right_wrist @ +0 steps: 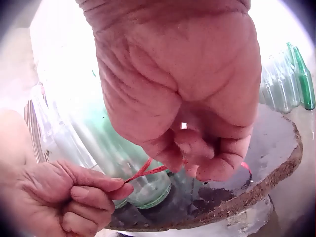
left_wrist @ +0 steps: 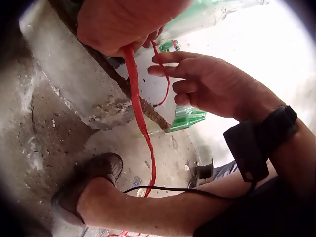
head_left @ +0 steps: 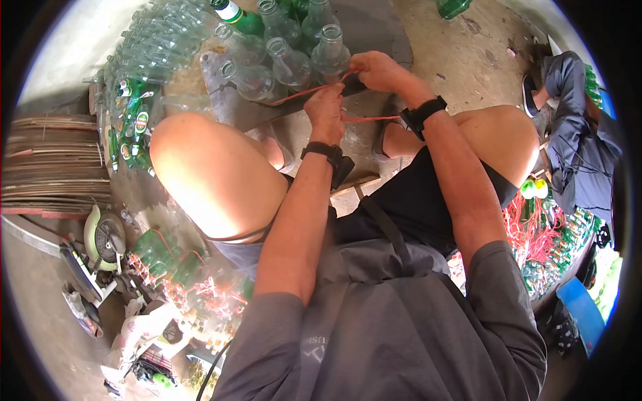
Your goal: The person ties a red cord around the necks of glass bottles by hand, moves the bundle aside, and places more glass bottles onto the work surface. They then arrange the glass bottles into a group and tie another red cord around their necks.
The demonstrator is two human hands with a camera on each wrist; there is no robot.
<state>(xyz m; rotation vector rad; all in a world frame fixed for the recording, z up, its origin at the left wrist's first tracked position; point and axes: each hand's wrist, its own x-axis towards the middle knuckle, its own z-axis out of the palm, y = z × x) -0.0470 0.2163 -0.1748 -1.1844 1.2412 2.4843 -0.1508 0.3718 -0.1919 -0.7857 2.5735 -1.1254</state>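
Red plastic twine (head_left: 297, 95) runs along the near side of a cluster of clear glass bottles (head_left: 291, 63), which stands on a grey slab (head_left: 378, 30). My left hand (head_left: 326, 112) pinches the twine between thumb and forefinger, close to the nearest bottles. Just right of it, my right hand (head_left: 380, 72) has its fingers curled at the twine; the right wrist view shows a strand (right_wrist: 146, 171) passing from the left fingertips into the right fingers (right_wrist: 217, 165). From beneath the left hand a wider length of twine (left_wrist: 138, 106) hangs toward the floor.
A green bottle (head_left: 244, 20) stands at the cluster's back left. Many clear bottles (head_left: 157, 37) lie stacked at the far left, with green bottles (head_left: 139, 120) before them. My knees flank the slab. Another person's leg (head_left: 565, 127) is at the right, near red twine (head_left: 528, 230).
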